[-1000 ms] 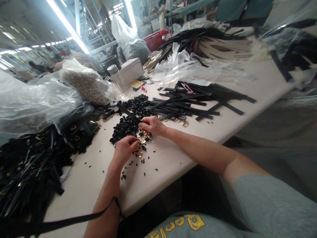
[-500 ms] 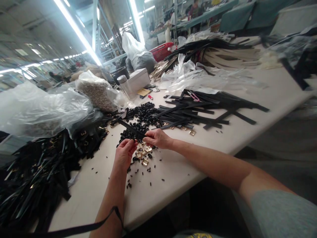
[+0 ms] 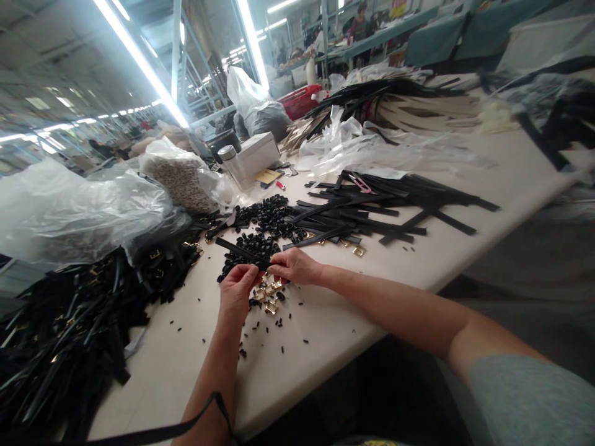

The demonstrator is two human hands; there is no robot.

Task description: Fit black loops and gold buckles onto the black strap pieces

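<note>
A flat black strap (image 3: 236,250) slants over a heap of small black loops (image 3: 272,214), its free end pointing to the far left. My right hand (image 3: 295,266) has its fingers closed on the near part of this strap. Close beside it, my left hand (image 3: 238,286) pinches at the same stretch of strap; whether a small loop is also between those fingers is hidden. Right below the fingertips lie gold-coloured buckles (image 3: 271,306) and a few loose loops. Tiny black bits (image 3: 279,323) are scattered on the pale table (image 3: 316,371).
More black straps (image 3: 367,210) lie to the right, with pink-handled snips (image 3: 360,183) on them. A mass of black straps with buckles (image 3: 69,334) covers the left side. Behind stand plastic bags (image 3: 176,176), a clear bottle (image 3: 235,166), a white box (image 3: 258,152) and a red basket (image 3: 297,102).
My left hand has moved in against the strap, closer to my right hand. The strap and both hands sit slightly lower in the picture, and the view has shifted a little.
</note>
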